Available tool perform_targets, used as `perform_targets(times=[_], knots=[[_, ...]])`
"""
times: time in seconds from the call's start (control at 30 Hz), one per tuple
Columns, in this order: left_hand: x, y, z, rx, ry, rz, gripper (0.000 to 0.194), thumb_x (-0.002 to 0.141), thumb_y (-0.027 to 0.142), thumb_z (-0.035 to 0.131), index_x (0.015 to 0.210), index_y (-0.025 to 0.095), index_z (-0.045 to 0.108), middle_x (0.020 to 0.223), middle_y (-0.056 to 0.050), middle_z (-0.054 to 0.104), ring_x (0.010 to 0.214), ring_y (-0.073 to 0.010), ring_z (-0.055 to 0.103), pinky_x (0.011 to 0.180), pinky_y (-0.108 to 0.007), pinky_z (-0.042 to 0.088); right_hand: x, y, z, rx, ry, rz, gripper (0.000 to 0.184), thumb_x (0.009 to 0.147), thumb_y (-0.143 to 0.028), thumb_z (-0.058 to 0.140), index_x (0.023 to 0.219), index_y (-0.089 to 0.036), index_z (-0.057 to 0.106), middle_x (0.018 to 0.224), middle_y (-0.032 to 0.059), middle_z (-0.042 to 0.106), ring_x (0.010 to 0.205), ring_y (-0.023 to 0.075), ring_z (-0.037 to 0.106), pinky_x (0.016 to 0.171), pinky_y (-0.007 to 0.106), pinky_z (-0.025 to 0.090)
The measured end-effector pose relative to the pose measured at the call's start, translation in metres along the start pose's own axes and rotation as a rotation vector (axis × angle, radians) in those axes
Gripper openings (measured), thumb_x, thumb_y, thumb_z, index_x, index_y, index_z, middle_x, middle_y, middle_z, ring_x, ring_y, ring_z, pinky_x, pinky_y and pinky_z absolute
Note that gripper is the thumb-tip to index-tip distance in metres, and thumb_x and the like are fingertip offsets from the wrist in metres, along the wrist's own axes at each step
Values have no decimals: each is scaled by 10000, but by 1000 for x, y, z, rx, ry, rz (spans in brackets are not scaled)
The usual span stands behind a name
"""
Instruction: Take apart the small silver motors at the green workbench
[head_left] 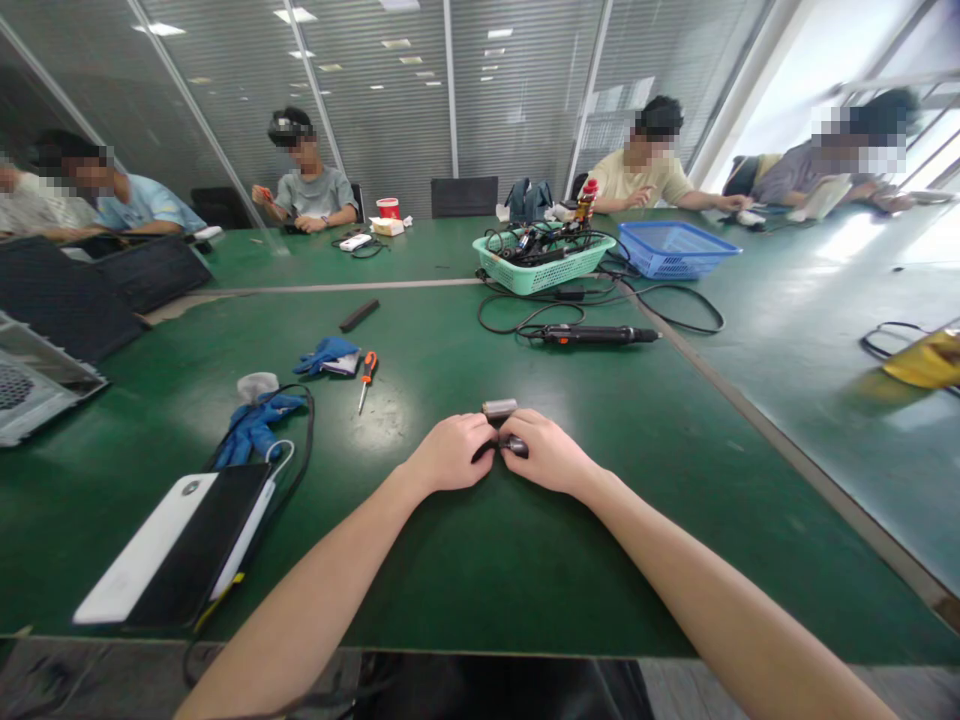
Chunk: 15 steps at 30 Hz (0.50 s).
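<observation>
Close together over the green table, my left hand (459, 452) and my right hand (545, 450) are both closed, fingers curled inward. A small black part (484, 450) shows under the fingers of my left hand. My right hand grips a dark, shiny rounded piece (517, 446). Fingers cover much of both, so I cannot tell their exact kind or whether they are joined. Just beyond my fingertips lies a short silver metal cylinder (499, 408), partly hidden by the hands.
An orange-handled screwdriver (367, 372) and blue gloves (330, 356) lie left. Nearer is a white-and-black device (180, 545) with cables. A black electric screwdriver (596, 336), a green basket (544, 272) of tools and a blue basket (679, 250) stand beyond. Several people sit around.
</observation>
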<state>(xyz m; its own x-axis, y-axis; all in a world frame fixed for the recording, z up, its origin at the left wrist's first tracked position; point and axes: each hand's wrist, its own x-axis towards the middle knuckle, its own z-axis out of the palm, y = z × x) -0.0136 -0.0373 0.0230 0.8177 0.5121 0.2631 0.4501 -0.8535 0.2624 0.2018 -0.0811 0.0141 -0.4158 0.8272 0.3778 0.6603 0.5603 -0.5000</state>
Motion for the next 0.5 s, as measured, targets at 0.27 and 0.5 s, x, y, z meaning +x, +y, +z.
perform_targets(times=[0.27,0.5], knots=[[0,1,-2,-6,3,4,140,912,231,550,1013,189,639,984,-68,646,938,-218,625,839,-350,512,1,-5,-2,-3,-4,-3,108,825,-143,629,898,-220,609,964,55,653,945,225,607,874,373,506],[-1,0,0,-10,7,-7,136,915,234,553,1010,188,639,994,-71,653,950,-219,630,850,-352,516,1,-3,1,-6,0,-8,132,817,-116,618,896,-222,606,966,55,654,959,228,608,891,378,506]])
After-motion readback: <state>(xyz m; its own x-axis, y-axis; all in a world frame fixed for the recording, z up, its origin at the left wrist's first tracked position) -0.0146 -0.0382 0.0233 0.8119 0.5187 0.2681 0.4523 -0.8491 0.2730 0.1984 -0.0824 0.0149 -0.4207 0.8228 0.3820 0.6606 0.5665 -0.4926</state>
